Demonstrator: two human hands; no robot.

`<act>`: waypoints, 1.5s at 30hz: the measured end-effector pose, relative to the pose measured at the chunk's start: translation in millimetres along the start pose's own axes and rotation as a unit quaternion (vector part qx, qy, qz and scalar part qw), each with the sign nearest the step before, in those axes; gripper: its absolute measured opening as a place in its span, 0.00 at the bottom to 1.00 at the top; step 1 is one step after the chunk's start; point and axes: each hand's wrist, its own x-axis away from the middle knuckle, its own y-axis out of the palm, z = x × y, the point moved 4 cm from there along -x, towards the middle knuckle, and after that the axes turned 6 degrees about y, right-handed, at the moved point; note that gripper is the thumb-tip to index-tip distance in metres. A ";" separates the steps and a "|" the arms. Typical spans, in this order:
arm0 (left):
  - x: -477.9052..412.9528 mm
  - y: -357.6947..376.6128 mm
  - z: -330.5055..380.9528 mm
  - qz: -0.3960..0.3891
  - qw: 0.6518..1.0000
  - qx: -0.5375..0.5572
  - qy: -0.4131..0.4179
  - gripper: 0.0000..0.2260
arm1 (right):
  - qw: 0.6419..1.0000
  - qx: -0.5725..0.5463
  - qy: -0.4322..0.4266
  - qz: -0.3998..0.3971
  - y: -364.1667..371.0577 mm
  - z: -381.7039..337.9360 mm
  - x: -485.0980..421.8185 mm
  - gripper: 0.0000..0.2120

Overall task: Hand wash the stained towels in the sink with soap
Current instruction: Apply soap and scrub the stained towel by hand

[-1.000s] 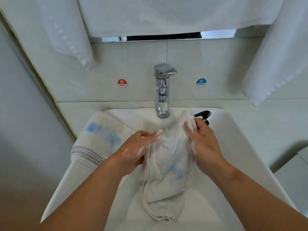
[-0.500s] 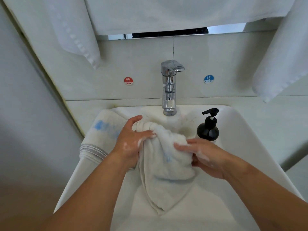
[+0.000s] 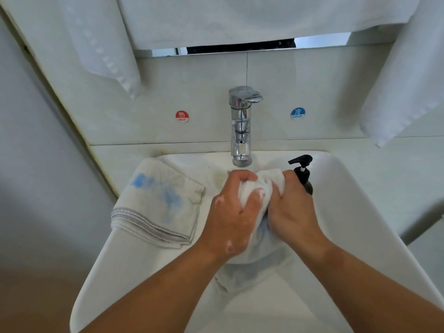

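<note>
Below the faucet (image 3: 241,126), the left hand (image 3: 230,212) and right hand (image 3: 292,212) are both clenching the soapy towel (image 3: 260,182); rubbing is probably risking toppling the soap bottle (image 3: 303,175) just rightward.

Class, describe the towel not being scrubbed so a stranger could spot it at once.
Find the white sink below the chrome tap. A folded towel drapes over its left rim. Unlike the soapy towel that the left hand and right hand grip, it shows blue stains and a grey stitched border.
</note>
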 end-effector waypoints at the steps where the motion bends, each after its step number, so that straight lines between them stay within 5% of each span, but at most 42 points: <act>1: -0.4 1.8 0.3 0.017 1.000 -0.021 -0.003 0.04 | 1.000 0.006 0.000 -0.025 2.8 -0.4 4.5 0.06; 4: -7.8 -4.9 -14.4 0.096 0.990 -0.050 -0.085 0.03 | 0.994 0.033 -0.073 -0.078 10.9 -10.4 25.4 0.05; 7: -4.8 -5.1 -16.1 0.077 0.989 -0.062 -0.113 0.04 | 0.988 -0.021 -0.143 -0.049 12.6 -27.5 29.2 0.06; 11: 5.5 5.0 18.8 0.034 0.999 -0.034 0.005 0.04 | 0.999 -0.039 -0.030 0.002 4.9 -8.6 -4.1 0.05; 13: -2.0 4.1 14.5 0.033 0.999 -0.040 -0.017 0.05 | 0.998 0.018 -0.022 -0.062 9.7 -2.3 2.9 0.08; 17: -12.1 -6.4 -12.7 0.046 0.983 -0.067 -0.165 0.06 | 0.984 0.040 -0.145 -0.100 15.5 -22.3 36.1 0.05; 21: 6.6 -2.8 14.3 -0.003 0.995 -0.072 -0.071 0.06 | 0.995 -0.039 -0.090 -0.006 3.8 -22.8 9.8 0.08; 24: 7.6 -7.1 26.2 -0.018 0.998 -0.058 -0.026 0.05 | 0.996 0.019 -0.033 -0.086 9.4 -9.8 8.6 0.11; 27: -10.4 -17.6 8.1 0.050 0.991 -0.067 -0.103 0.04 | 0.980 0.083 -0.055 -0.171 18.9 -13.0 31.7 0.11; 29: -8.7 -20.1 1.2 0.074 0.983 -0.083 -0.148 0.05 | 0.983 0.045 -0.109 -0.142 14.4 -30.3 39.6 0.10; 33: 13.9 -6.6 18.8 -0.005 0.993 -0.067 -0.100 0.06 | 0.992 -0.015 -0.116 -0.037 -5.5 -40.8 21.1 0.10; 36: 5.1 -13.6 29.9 -0.009 0.997 -0.060 -0.040 0.03 | 0.995 0.036 -0.058 -0.077 -0.5 -21.9 22.0 0.10; 39: -11.7 -23.2 25.4 0.043 0.994 -0.082 -0.049 0.04 | 0.986 0.051 -0.095 -0.129 10.5 -21.3 44.0 0.10; 45: 12.4 -9.6 21.6 -0.022 0.996 -0.068 -0.060 0.05 | 0.992 -0.014 -0.121 -0.033 -9.5 -45.9 20.8 0.16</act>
